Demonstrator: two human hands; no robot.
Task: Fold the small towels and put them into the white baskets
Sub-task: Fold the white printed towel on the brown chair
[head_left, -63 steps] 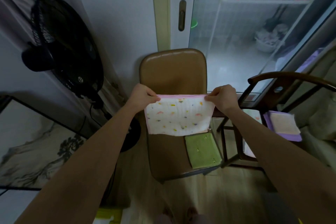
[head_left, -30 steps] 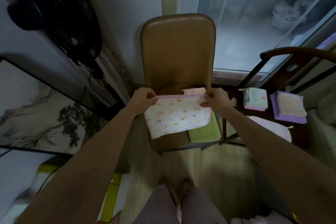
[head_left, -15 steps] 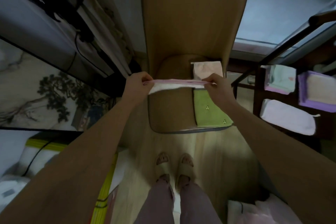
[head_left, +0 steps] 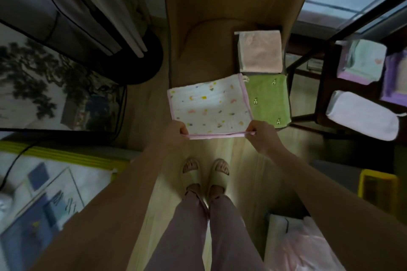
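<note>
A white towel with coloured spots and a pink border (head_left: pixel 209 108) lies spread over the front of the tan chair seat (head_left: pixel 198 50). My left hand (head_left: pixel 176 133) pinches its near left corner. My right hand (head_left: pixel 261 135) pinches its near right corner, both at the seat's front edge. Right beside it lies a folded green towel (head_left: pixel 267 100), and behind that a folded pale pink towel (head_left: pixel 259 51). On the dark wooden chair (head_left: pixel 321 86) to the right sit a mint towel (head_left: pixel 361 59), a purple-edged towel (head_left: pixel 394 77) and a white towel (head_left: pixel 361 114).
A black fan base (head_left: pixel 136 61) and cable stand left of the chair. A framed ink painting (head_left: pixel 55 90) leans at the left. A yellow crate (head_left: pixel 378 191) and a pinkish white bag (head_left: pixel 304 246) sit on the floor at right. My slippered feet (head_left: pixel 204 174) stand on pale wood floor.
The view tilted steeply down. My hands brought the spotted towel from hanging in the air down and toward me, so it now lies flat on the seat.
</note>
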